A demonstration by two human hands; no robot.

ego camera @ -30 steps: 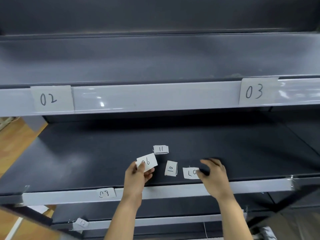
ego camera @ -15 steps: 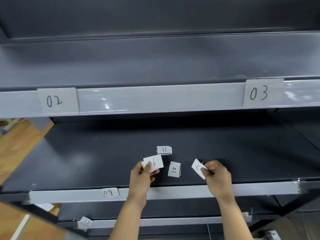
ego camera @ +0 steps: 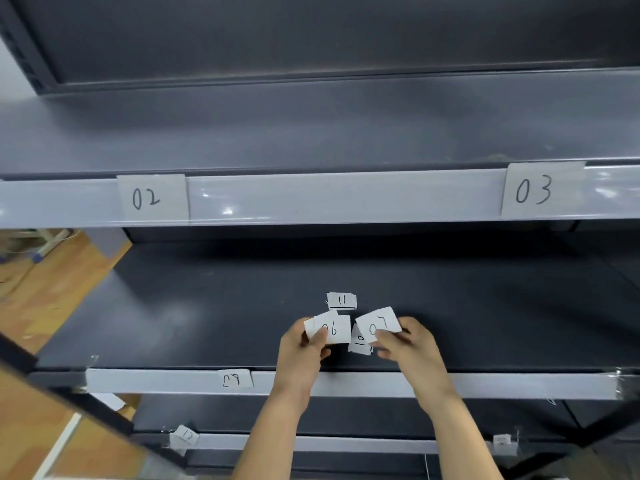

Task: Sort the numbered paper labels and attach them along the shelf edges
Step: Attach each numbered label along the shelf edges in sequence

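Observation:
My left hand [ego camera: 300, 355] pinches a small stack of white paper labels with "06" [ego camera: 333, 329] on top, held above the middle shelf. My right hand [ego camera: 410, 344] pinches the "07" label [ego camera: 379, 323], lifted and tilted, close beside the "06". On the dark shelf board lie the "11" label [ego camera: 342, 301] behind my hands and the "10" label [ego camera: 359, 342], partly hidden between them. Labels "02" [ego camera: 152, 198] and "03" [ego camera: 540, 189] sit on the upper shelf's pale edge. An "08" label [ego camera: 236, 379] is on the middle shelf's edge strip [ego camera: 519, 386].
A lower shelf edge carries a crooked "12" label [ego camera: 187, 435] at left and a small tag [ego camera: 503, 441] at right. Wooden floor [ego camera: 52, 282] shows to the left of the shelving. The upper shelf board [ego camera: 311, 133] is bare grey.
My right hand picked the "07" label up off the shelf, turned it face up and brought it left beside the "06" stack. My left hand stayed put, holding its labels.

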